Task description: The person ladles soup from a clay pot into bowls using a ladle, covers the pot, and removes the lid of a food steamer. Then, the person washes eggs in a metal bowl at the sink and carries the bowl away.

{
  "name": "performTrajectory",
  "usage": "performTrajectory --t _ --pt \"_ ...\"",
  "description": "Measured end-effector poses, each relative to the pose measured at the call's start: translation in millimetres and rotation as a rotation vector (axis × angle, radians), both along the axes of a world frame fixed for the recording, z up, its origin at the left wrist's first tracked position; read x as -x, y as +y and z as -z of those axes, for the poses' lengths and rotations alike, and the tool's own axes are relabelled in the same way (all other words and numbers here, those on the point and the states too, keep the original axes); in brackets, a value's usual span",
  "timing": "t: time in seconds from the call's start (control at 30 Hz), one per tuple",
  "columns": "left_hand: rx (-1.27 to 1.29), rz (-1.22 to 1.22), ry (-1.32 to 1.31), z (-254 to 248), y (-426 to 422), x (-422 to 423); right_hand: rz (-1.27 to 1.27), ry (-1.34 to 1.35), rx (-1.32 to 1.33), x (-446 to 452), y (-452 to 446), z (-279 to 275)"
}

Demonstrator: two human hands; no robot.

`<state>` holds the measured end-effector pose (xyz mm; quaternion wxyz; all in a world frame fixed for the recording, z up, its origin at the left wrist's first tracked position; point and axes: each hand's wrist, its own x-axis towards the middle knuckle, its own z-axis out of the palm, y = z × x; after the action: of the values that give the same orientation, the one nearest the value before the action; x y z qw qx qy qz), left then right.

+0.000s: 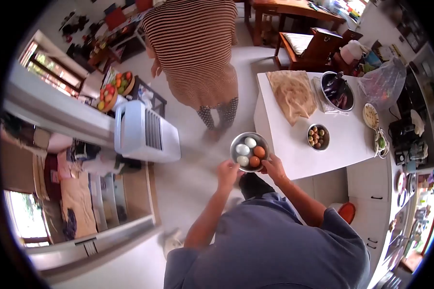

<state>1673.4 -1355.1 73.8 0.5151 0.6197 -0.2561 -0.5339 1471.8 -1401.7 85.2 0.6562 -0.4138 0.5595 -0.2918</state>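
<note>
A round metal bowl (235, 142) is held up in front of my body, just off the left edge of the white counter. Several eggs lie in it, pale ones (242, 150) and brown ones (259, 151). My left hand (228, 172) grips the bowl's lower left rim, and my right hand (274, 168) grips its lower right rim. On the counter (294, 154), to the right, a smaller metal bowl (327, 142) contains several small round brownish items. Behind that is a large bowl of dark purple vegetables (336, 89), beside a crumpled brown sheet (294, 94).
Another person (193, 53) in a striped top stands ahead, back turned. A white portable appliance (147, 132) is on the floor at the left, near baskets of fruit (107, 98). A plastic bag (385, 84) and a patterned dish (371, 116) rest at the counter's right side.
</note>
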Motion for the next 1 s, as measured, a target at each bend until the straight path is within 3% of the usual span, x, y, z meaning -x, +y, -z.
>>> performTrajectory --t 0.27,0.43,0.57,0.73,0.87,1.0 --pt "-0.031 0.076 0.032 -8 -156 -68 0.071 -0.052 0.004 -65 -139 23" --pt "-0.087 0.084 -0.023 -14 -261 -110 0.137 -0.149 0.026 -107 -244 1" --pt "-0.050 0.096 0.018 -3 -346 -136 0.100 -0.100 0.070 -127 -326 24" --pt "-0.065 0.149 0.004 -7 -457 -162 0.134 -0.087 0.038 -154 -427 0" --pt "-0.070 0.260 0.012 4 -559 -182 0.210 -0.064 0.073 -169 -509 25" --pt "-0.087 0.445 -0.014 -4 -674 -182 0.395 -0.058 0.039 -182 -586 -2"
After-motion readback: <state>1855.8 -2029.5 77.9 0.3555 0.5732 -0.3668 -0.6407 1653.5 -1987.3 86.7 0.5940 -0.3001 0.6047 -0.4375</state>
